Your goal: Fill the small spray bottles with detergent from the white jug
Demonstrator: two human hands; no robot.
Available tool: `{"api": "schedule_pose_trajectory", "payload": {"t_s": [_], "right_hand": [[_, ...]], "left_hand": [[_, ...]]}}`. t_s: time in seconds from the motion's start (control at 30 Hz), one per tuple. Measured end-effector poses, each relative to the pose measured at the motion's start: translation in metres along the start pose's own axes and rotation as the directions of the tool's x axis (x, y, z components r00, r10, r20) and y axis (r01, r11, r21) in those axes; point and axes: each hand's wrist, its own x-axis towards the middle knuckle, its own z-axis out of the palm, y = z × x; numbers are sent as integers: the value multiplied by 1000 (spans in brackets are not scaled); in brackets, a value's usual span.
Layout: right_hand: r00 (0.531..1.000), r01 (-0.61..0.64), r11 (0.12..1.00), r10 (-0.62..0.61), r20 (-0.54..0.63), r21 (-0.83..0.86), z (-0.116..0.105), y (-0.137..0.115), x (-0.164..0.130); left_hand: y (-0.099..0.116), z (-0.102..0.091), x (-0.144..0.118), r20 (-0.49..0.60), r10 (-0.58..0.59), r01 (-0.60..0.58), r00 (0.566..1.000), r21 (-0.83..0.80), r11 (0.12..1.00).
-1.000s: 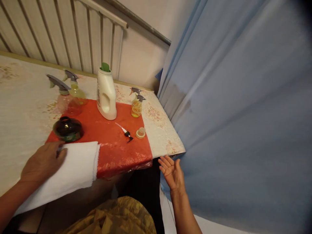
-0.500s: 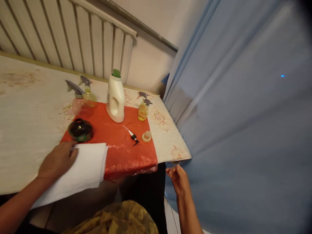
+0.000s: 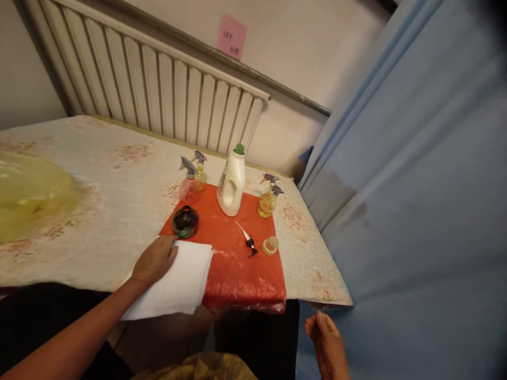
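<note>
My left hand (image 3: 155, 259) lies on a folded white cloth (image 3: 186, 279) at the table's front edge, thumb apart from the fingers. Just beyond its fingertips stands a squat dark bottle (image 3: 185, 221) without a top. My right hand (image 3: 327, 338) hangs off the table's front right corner, fingers curled in against the thumb, with nothing visible in them. On the red plastic sheet (image 3: 225, 269) lie a black and white pump head (image 3: 248, 241) and a pale cap (image 3: 270, 246). An uncapped white jug (image 3: 232, 187) with green at its mouth stands behind them.
A pink spray bottle (image 3: 189, 187) and a yellowish spray bottle (image 3: 201, 177) stand back left; spray bottles with yellow liquid (image 3: 268, 201) stand right. A yellow plastic bag (image 3: 31, 195) lies far left. A radiator (image 3: 170, 89) backs the table, and a blue curtain (image 3: 415, 211) hangs right.
The view has swung left and up, so everything sits further right and lower, and the yellow bag now shows. My left hand stays on the cloth; my right hand is still beside the table corner.
</note>
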Motion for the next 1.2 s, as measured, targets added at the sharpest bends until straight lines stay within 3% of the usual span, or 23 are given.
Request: {"api": "schedule_pose_trajectory", "payload": {"t_s": [0.2,0.6,0.87,1.2], "right_hand": [[990,-137,990,137,12,17,13,-9,-3],[982,-169,985,170,85,-20,32,0,2],[984,-67,997,72,161,-32,35,-3,2],[979,-118,993,117,167,-1,39,4,11]], "left_hand": [[1,-1,-2,-31,8,-8,1000,-16,1000],[-1,2,-5,-55,-2,1,998,-22,1000],[-2,3,-6,-63,-7,6,998,-25,1000],[-2,5,-8,-44,-30,29,999,-26,999]]}}
